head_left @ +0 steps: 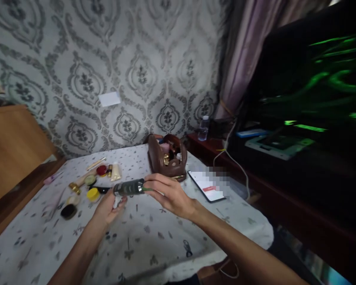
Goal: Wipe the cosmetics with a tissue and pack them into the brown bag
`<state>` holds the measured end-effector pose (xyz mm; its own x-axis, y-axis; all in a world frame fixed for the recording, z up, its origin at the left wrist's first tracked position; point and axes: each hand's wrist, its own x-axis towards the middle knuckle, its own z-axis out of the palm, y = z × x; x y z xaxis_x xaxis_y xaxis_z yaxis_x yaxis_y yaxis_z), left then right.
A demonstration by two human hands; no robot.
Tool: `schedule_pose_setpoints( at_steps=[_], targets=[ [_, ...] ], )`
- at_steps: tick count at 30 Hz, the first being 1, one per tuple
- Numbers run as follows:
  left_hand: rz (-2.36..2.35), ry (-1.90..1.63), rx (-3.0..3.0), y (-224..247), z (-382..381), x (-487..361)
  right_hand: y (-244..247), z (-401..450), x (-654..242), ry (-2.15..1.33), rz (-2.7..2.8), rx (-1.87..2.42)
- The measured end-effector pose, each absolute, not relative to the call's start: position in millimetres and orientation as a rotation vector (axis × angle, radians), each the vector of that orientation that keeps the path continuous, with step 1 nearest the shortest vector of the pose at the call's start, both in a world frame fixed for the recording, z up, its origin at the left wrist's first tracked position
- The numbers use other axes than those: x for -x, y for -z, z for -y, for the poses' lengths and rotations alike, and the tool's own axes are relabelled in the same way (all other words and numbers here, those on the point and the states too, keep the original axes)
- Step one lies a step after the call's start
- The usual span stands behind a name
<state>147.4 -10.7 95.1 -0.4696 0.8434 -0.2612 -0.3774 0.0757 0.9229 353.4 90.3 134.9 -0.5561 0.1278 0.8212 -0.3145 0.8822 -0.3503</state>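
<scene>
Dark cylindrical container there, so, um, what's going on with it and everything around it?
A person holds the dark cylindrical container sideways over a patterned cloth, the left hand at one end and the right hand at the other. Beyond them sits an open brown bag with small items inside. A lit phone lies right of it; a yellow round container is among small items at left.

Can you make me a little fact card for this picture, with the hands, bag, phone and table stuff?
Left hand: holds one end of a dark cylinder
Right hand: fingers on its other end
Bag: brown, open, small things inside
Phone: lying flat, screen lit
Left part of tablecloth: yellow pot, red pot, pale tube, more small items
Wall: grey, patterned
</scene>
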Motion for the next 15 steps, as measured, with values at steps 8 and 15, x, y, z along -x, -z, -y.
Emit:
schedule_pose_setpoints(
  at_steps=[8, 15],
  targets=[
    [-2.018, -1.407, -1.083, -106, -10, -165, -205, -169, -409, -0.475, 1.713, 0.337],
    [-2.677, -0.593, -1.616, -22, 29, -108, -228, -262, -397, -0.210, 2.060, 0.496]
  ],
)
